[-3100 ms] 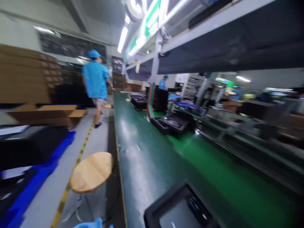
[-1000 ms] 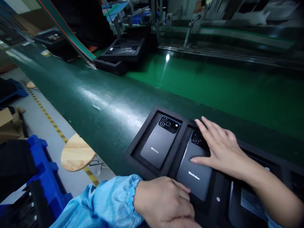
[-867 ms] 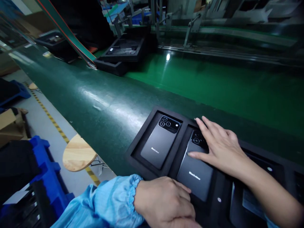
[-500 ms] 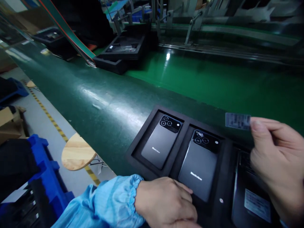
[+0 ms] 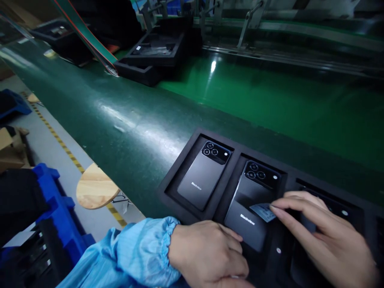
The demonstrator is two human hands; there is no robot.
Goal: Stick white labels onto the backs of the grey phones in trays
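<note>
My right hand (image 5: 318, 236) pinches a small clear label (image 5: 264, 212) with printing on it between thumb and forefinger. The label tilts over the middle smartphone (image 5: 247, 224), whose back faces up and reads Blackview. My left hand (image 5: 213, 254) lies at that phone's lower left, fingers curled under, one fingertip by the phone's edge. What those fingers hold, if anything, is hidden. Another dark smartphone (image 5: 202, 176) lies face down in the left slot of the black foam tray (image 5: 237, 154). A third phone (image 5: 333, 204) sits in the slot to the right, mostly covered by my right hand.
The tray rests on a green workbench (image 5: 135, 124) beside a green conveyor belt (image 5: 255, 96). Black foam trays (image 5: 159, 52) are stacked at the back. A round wooden stool (image 5: 96, 188) and a blue pallet (image 5: 57, 200) stand on the floor at left.
My right hand has moved left and down, bringing the label from beyond the tray to over the middle phone. My left hand has stayed nearly still.
</note>
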